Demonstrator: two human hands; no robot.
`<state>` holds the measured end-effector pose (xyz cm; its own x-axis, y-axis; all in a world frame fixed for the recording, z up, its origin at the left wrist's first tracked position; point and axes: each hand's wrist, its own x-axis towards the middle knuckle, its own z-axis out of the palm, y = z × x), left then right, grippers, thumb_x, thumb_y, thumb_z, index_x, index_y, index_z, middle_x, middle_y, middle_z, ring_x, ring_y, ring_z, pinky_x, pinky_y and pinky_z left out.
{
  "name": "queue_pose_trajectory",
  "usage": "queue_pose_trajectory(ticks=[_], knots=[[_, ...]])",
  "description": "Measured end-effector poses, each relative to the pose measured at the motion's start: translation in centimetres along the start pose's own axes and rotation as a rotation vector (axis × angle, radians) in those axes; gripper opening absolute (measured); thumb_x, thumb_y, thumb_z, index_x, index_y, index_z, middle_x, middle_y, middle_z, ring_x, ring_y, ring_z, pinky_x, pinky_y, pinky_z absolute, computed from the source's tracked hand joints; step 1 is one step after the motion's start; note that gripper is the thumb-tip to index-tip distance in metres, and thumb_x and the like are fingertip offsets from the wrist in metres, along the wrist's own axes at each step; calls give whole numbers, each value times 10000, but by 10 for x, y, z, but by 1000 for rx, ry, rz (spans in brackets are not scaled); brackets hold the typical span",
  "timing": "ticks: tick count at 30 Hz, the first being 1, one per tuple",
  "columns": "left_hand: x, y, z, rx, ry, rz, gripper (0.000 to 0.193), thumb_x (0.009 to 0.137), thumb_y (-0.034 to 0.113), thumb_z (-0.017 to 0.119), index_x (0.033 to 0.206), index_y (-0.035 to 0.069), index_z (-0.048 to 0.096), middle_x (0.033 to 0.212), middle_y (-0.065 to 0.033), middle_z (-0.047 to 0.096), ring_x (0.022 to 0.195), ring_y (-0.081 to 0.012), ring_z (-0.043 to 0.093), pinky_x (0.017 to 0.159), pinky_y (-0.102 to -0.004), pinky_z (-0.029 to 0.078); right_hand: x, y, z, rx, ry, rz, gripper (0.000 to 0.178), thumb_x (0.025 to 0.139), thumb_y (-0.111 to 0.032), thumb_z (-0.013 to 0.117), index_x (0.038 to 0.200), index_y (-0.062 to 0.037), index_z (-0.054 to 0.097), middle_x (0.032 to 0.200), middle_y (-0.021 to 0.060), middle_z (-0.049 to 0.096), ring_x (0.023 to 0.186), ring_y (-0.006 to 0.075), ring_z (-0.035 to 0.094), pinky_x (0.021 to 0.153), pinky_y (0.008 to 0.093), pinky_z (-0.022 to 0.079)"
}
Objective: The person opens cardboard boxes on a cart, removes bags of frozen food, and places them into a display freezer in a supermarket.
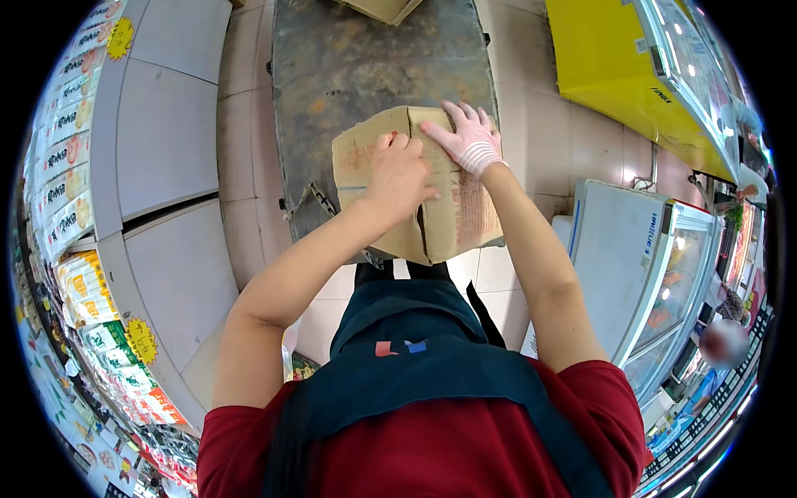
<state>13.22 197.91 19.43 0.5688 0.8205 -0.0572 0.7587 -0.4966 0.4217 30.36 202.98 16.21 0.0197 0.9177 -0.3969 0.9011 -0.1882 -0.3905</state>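
Observation:
A brown cardboard box (458, 217) sits on the near end of a worn, dark metal platform cart (332, 58). Down the middle of its top runs a seam, with a dark gap showing toward my side. My bare left hand (400, 176) is closed over this seam, knuckles up. A small red bit of something shows at its fingers, too little to name. My right hand (473, 139), in a pink glove with a striped white cuff, lies with fingers spread on the box's far right part. The box's underside is hidden.
Another piece of cardboard (386, 7) lies at the cart's far end. To the right stand a yellow chest freezer (602, 62) and a white glass-topped freezer (618, 228). Grey cabinets (170, 124) and shelves of packaged goods (66, 183) line the left.

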Motion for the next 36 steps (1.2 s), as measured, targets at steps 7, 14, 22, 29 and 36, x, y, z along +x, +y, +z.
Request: queue_pose_trajectory(ticks=[7,14,22,29,36], knots=[[-9,20,17,-221,118,29,237,704,180,757,852,63,614,948,-78,576,969,-270,502,864,-398,398,11,24,21,32,131,48,685,852,-657,429,1359,-200,494,1479,71,386,1405,287,259,1098,609,137],[9,50,36,-35,7,-126,219,764,112,687,920,41,552,971,-112,590,925,-331,534,826,-411,454,13,37,17,45,116,52,641,879,-633,417,1352,-207,497,1465,56,408,1394,282,285,1103,567,160],[2,21,29,-1155,38,-132,58,919,121,570,896,77,541,830,-43,562,756,-167,498,680,-302,439,28,91,20,244,155,45,611,888,-585,431,1319,-163,528,1435,64,440,1373,247,312,1114,489,191],[11,27,77,-2065,263,-733,112,985,148,511,928,59,549,806,-22,568,671,-121,472,638,-260,441,-10,151,31,662,217,156,681,895,-535,475,1393,-73,431,1454,159,390,1379,304,301,1134,365,224],[-83,-173,64,-1837,798,-864,79,879,4,568,809,27,540,747,-55,496,693,-141,476,674,-269,455,-47,221,22,827,97,413,694,843,-574,566,1305,-56,560,1420,188,450,1312,286,426,1083,327,300]])
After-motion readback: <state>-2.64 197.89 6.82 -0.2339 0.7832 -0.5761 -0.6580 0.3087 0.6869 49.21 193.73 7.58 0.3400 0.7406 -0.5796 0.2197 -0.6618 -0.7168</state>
